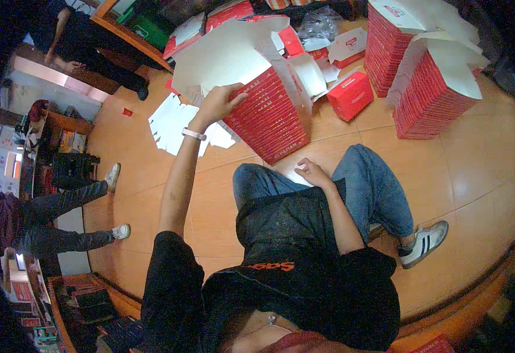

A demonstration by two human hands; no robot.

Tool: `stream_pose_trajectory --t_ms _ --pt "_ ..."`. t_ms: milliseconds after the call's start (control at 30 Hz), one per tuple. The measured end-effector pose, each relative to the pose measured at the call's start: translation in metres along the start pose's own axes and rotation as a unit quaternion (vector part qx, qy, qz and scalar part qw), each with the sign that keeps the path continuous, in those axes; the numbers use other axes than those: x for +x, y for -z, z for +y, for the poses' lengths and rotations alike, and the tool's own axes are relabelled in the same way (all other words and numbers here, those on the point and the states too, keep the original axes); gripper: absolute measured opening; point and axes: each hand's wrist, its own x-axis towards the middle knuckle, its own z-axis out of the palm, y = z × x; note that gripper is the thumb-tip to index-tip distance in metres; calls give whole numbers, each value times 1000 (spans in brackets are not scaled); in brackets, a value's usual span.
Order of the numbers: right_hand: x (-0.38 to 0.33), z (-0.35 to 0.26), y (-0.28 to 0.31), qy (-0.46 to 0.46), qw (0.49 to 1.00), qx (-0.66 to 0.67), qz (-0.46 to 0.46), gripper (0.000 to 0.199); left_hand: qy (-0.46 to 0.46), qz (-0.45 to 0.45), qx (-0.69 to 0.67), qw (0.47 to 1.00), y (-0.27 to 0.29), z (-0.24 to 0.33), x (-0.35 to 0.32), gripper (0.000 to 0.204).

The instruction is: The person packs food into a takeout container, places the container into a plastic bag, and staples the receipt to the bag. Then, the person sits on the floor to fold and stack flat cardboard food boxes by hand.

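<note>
A tall stack of nested red cardboard boxes (269, 120) with white insides and raised flaps stands on the floor in front of my legs. My left hand (222, 106), arm stretched out, grips the upper left edge of this stack, its fingers bent against the red side. Between my knees, close to the stack's foot, my right hand (315, 175) hovers with curled fingers. Something white (300, 175) shows beside those fingers; whether they hold it is unclear.
Two more red box stacks (437, 94) stand at the right. A closed red box (351, 96) and loose cartons lie between. White cardboard sheets (175, 123) spread on the tiled floor at left. Another person's legs (72, 206) reach in at left; a second person (87, 53) is at upper left.
</note>
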Motion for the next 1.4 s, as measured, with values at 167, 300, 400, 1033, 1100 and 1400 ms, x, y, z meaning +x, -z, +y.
stream_pose_trajectory --t_ms 167,300,400,1033,1100,1400 --pt "0 1 0 -17 999 -1 -32 47 7 -3 6 1000 1 1 -1 27" --pt "1 3 -2 13 1000 -3 0 43 -17 -5 -6 1000 1 1 -1 31" --pt "2 5 -3 17 1000 -5 0 43 -10 -3 -3 1000 0 1 -1 34" --pt "4 12 -3 2 1000 -15 -12 42 2 143 197 970 -16 23 -19 49" --pt "4 13 -4 20 1000 -11 -18 42 -18 187 259 947 -20 25 -22 54" --pt "1 13 -4 37 999 -12 -8 41 21 261 265 928 -39 26 -40 70"
